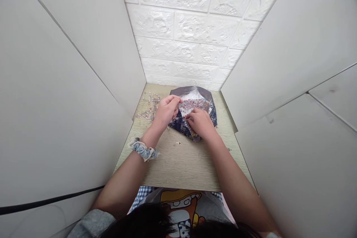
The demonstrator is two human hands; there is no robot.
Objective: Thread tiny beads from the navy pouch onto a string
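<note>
A dark blue patterned bag (181, 126) with a silvery lining lies open at the far end of the table. Many small red, pink and clear beads (195, 105) fill it. My left hand (166, 111) is over the bag's left edge, thumb and fingertips pinched together; whatever is between them is too small to make out. Inside the bag's near side, my right hand (201, 122) has its fingers curled together among the beads, and its fingertips are partly hidden. Left of my left hand, a beaded string (147, 113) is spread in loops on the table.
The narrow wooden table (181, 167) is hemmed in by a white panel (92, 52) on the left, another panel (279, 63) on the right and a white brick-pattern wall (186, 26) behind. A small shiny piece (178, 142) lies before the bag. A scrunchie (143, 150) circles my left wrist.
</note>
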